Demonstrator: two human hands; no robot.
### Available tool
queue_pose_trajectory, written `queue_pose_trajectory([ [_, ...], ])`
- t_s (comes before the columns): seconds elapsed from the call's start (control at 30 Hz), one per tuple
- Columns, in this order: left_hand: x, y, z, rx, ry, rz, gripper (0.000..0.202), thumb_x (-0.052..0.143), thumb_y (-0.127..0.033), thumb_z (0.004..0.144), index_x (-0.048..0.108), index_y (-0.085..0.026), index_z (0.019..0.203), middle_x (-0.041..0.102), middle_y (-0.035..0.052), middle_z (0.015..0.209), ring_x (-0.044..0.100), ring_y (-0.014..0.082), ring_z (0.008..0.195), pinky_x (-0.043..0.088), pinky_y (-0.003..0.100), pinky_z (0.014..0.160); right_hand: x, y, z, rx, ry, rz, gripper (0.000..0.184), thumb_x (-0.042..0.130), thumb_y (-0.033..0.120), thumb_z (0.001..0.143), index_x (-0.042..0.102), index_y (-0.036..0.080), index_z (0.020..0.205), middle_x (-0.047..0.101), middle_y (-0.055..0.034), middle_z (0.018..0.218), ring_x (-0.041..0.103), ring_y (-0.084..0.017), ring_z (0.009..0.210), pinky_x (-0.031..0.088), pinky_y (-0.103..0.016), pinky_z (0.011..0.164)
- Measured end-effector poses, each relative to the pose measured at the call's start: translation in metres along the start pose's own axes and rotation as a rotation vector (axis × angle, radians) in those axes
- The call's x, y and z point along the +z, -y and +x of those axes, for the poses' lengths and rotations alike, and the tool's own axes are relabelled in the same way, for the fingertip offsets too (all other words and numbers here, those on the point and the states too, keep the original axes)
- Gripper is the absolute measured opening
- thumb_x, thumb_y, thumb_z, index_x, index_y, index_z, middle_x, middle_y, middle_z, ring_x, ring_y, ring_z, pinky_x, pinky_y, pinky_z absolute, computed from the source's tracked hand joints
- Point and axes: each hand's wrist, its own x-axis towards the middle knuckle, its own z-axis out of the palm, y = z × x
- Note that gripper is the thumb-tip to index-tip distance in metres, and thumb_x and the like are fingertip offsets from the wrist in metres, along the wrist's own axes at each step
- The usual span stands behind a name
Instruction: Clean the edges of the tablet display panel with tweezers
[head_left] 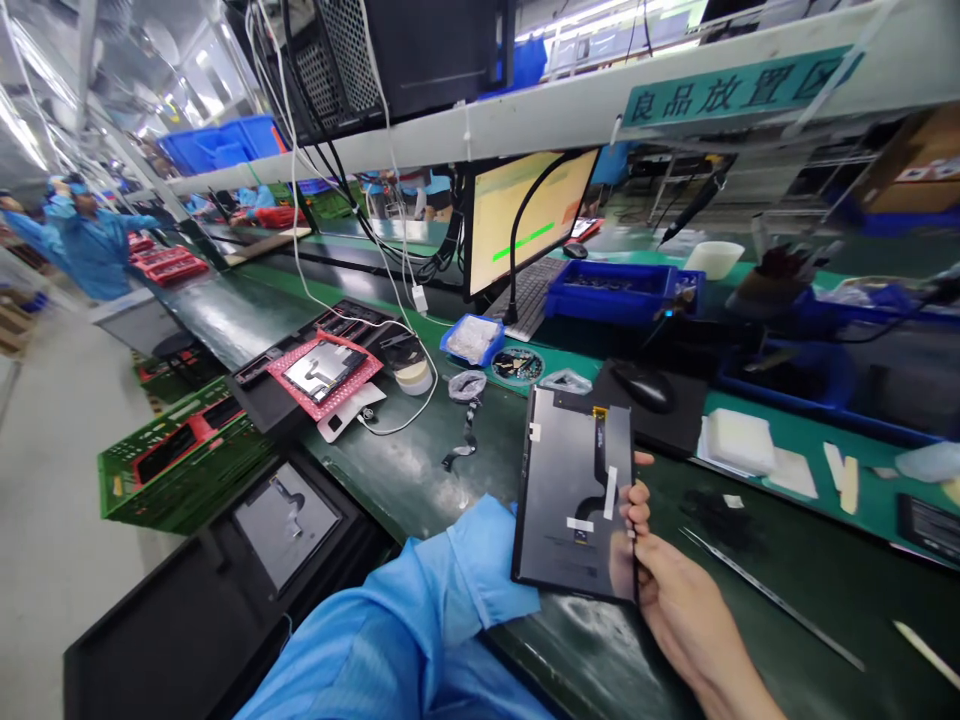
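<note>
A tablet display panel (559,475) is held up over the dark green bench, its grey back facing me. A black flex cable and white tape strips lie on that back. My right hand (670,578) grips its right edge, with fingers curled around behind and the thumb along the side. My left hand is hidden behind the panel; only the blue sleeve (472,565) reaches up to its left edge. On the bench to the right lie metal tweezers (776,598). A loose black flex cable (466,440) rests left of the panel.
A black tray (180,600) with another panel (286,525) is at lower left, near a green crate (169,480). Behind stand a monitor (525,215), blue parts bins (611,290) and a mouse (641,385). A white cable (427,390) loops across the bench. A co-worker (86,240) is far left.
</note>
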Motion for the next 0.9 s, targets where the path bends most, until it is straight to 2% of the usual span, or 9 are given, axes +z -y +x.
queue_pose_trajectory([
  [0.1,0.009,-0.002,-0.004,-0.025,-0.05,0.02,0.032,0.059,-0.027,0.08,0.07,-0.017,0.109,0.048,0.0026,0.082,0.051,0.0133,0.066,0.043,0.025,0.064,-0.001,-0.001,0.001,0.098,-0.017,0.026,0.034,0.094,0.028,0.044,0.074,0.017,0.069,0.069,-0.0008,0.071,0.06,-0.016,0.068,0.054,-0.022,0.059],
  [0.23,0.02,-0.006,-0.006,-0.014,-0.099,0.0,0.027,0.054,-0.024,0.083,0.07,-0.018,0.104,0.045,0.0022,0.077,0.05,0.0138,0.064,0.042,0.025,0.064,-0.002,-0.002,0.003,0.095,-0.051,0.037,0.034,0.093,0.027,0.043,0.076,0.017,0.071,0.071,-0.002,0.075,0.059,-0.015,0.068,0.053,-0.02,0.056],
  [0.33,0.016,-0.006,-0.005,-0.017,-0.079,0.009,0.028,0.056,-0.023,0.081,0.071,-0.018,0.104,0.045,0.0025,0.078,0.051,0.0142,0.064,0.042,0.026,0.063,0.0,-0.001,0.002,0.09,-0.051,0.052,0.033,0.092,0.026,0.044,0.077,0.018,0.072,0.071,-0.0018,0.077,0.06,-0.015,0.068,0.054,-0.021,0.057],
  [0.47,0.01,-0.004,-0.003,-0.017,-0.023,0.022,0.032,0.06,-0.027,0.08,0.072,-0.017,0.108,0.048,0.0037,0.083,0.051,0.0142,0.067,0.042,0.027,0.064,0.001,0.001,0.0,0.077,-0.019,0.021,0.035,0.092,0.019,0.04,0.075,0.018,0.07,0.069,0.0001,0.072,0.056,-0.013,0.062,0.05,-0.021,0.052],
  [0.67,0.011,-0.002,-0.001,0.001,-0.101,0.016,0.029,0.062,-0.028,0.079,0.071,-0.02,0.105,0.044,0.0014,0.077,0.047,0.014,0.063,0.039,0.027,0.063,0.0,-0.001,0.001,0.055,-0.045,0.029,0.031,0.092,0.025,0.045,0.076,0.018,0.071,0.072,-0.0028,0.078,0.06,-0.016,0.068,0.052,-0.023,0.056],
  [0.73,0.008,-0.001,0.0,0.003,-0.08,0.007,0.031,0.064,-0.028,0.078,0.072,-0.02,0.108,0.045,0.0015,0.078,0.048,0.0137,0.064,0.04,0.027,0.064,-0.001,-0.001,0.002,0.058,-0.06,0.046,0.032,0.092,0.026,0.045,0.076,0.018,0.072,0.072,-0.0026,0.079,0.061,-0.016,0.07,0.052,-0.022,0.058],
  [0.9,0.001,0.002,0.001,0.008,-0.003,-0.025,0.038,0.065,-0.03,0.078,0.071,-0.017,0.114,0.047,0.0027,0.081,0.051,0.0129,0.068,0.042,0.026,0.068,0.0,0.001,0.001,0.121,-0.054,0.017,0.032,0.092,0.025,0.042,0.074,0.018,0.067,0.065,0.0005,0.067,0.054,-0.013,0.063,0.048,-0.02,0.051],
])
